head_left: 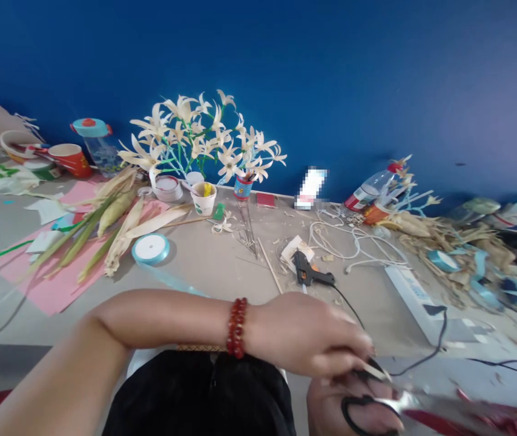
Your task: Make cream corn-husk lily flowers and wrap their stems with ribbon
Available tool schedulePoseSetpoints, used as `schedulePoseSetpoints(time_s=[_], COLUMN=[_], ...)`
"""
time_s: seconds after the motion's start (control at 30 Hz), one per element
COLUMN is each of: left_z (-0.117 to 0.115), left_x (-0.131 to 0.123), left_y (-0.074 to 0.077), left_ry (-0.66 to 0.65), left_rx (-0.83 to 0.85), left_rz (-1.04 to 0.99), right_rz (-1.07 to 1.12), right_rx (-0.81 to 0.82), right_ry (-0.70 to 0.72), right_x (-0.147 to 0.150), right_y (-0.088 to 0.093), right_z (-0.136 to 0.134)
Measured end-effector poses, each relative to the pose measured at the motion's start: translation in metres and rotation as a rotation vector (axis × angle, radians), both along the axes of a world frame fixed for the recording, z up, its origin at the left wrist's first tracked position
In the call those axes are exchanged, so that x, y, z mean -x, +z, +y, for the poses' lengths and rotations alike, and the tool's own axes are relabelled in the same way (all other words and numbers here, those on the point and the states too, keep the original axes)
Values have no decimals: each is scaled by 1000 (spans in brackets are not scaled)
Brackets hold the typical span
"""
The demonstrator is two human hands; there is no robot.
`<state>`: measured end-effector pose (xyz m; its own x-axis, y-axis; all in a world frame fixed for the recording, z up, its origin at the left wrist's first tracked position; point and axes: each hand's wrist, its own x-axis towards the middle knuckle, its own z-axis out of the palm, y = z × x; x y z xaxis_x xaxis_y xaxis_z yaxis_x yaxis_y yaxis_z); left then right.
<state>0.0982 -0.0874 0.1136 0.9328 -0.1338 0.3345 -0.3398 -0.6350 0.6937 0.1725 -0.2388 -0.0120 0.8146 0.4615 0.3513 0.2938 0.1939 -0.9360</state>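
Observation:
My left hand [308, 333], a red bead bracelet [237, 327] at its wrist, reaches across to the lower right. Its fingers are closed beside the scissors, where a thin pale strip [379, 370] shows; blur hides what they grip. Below it, at the bottom edge, my right hand [331, 409] has its fingers in the black handles of the scissors [367, 399], whose blurred blades point right. A black glue gun [310, 272] lies on the table just beyond my hands.
Pale husk flowers [195, 130] stand at the back beside a paper cup [203, 198]. A blue ribbon roll [151, 248] and dried husks [120, 212] lie left. On the right are a white power strip [415, 297], a white cable [344, 242] and a plastic bottle [372, 189].

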Motion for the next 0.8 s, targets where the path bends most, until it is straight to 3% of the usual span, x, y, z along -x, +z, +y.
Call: schedulePoseSetpoints(time_s=[0.07, 0.17, 0.27, 0.5, 0.8], left_z=[10, 25, 33, 40, 54], left_x=[19, 51, 79, 109, 100], left_y=[-21, -47, -60, -70, -85], left_ry=[136, 320, 432, 512, 434], left_rx=[265, 712, 964, 1000, 1222], left_rz=[104, 293, 298, 319, 363], right_rz=[155, 253, 246, 351, 262], right_rx=[-99, -38, 45, 175, 267], right_ry=[20, 231, 384, 653, 713], right_x=[5, 14, 22, 35, 12], right_y=[11, 21, 21, 18, 27], right_z=[12, 33, 55, 90, 105])
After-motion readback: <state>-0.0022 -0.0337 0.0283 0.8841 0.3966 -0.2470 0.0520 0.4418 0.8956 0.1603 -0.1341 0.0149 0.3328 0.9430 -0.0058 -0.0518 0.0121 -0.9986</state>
